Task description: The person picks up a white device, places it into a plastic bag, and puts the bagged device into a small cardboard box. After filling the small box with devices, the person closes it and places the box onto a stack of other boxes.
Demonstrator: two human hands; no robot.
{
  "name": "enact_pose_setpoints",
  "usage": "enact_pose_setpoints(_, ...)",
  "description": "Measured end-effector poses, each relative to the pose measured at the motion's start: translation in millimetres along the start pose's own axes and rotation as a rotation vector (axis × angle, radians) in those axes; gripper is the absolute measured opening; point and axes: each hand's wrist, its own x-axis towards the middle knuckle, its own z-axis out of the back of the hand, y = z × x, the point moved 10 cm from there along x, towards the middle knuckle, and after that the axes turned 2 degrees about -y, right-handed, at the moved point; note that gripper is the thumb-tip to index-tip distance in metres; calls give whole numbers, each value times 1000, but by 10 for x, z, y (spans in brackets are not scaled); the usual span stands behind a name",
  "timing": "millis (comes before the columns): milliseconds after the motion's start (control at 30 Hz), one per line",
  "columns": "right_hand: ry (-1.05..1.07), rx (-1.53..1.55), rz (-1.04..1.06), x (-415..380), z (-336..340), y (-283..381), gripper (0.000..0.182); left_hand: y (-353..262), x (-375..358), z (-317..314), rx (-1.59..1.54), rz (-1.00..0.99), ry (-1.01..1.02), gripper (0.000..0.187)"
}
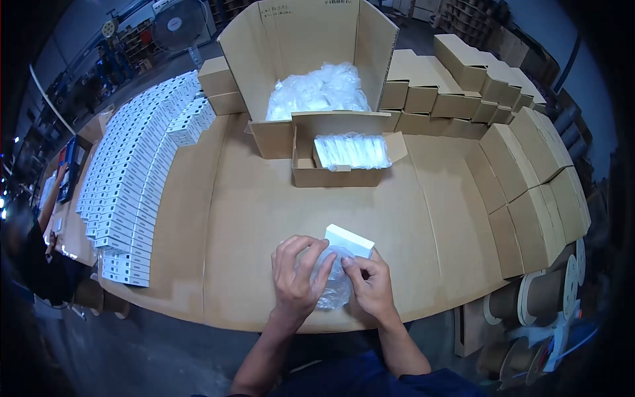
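In front of me, near the table's front edge, my right hand (372,284) grips a small white box (349,240), its thumb against the mouth of a clear plastic bag (335,291). The bag hangs below the box between my two hands. My left hand (297,276) curls at the bag's left side with its thumb and fingers at the bag's mouth. How firmly these fingers pinch the film is hard to see. Behind them stands an open cardboard carton (337,177) holding a row of bagged white boxes (352,152).
Stacked white boxes (126,178) line the table's left side. A large open carton (311,40) full of plastic bags (317,90) stands at the back. Brown cartons (522,165) are piled along the right. A person (40,245) is at the far left; cable reels (536,298) are lower right.
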Motion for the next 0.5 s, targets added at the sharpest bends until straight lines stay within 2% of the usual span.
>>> enact_pose_setpoints(167, -11, 8, 8, 6, 34, 11, 28, -85, 44, -64, 60, -104, 60, 32)
enact_pose_setpoints(267, -10, -18, -3, 27, 39, -12, 28, -22, 31, -110, 1, -81, 76, 28)
enact_pose_setpoints(433, 31, -223, -61, 52, 63, -25, 23, 70, -51, -322, -172, -53, 291, 23)
enact_pose_setpoints(500, 18, -302, 37, 68, 71, 23, 21, 108, -71, -369, -184, 6, 372, 20)
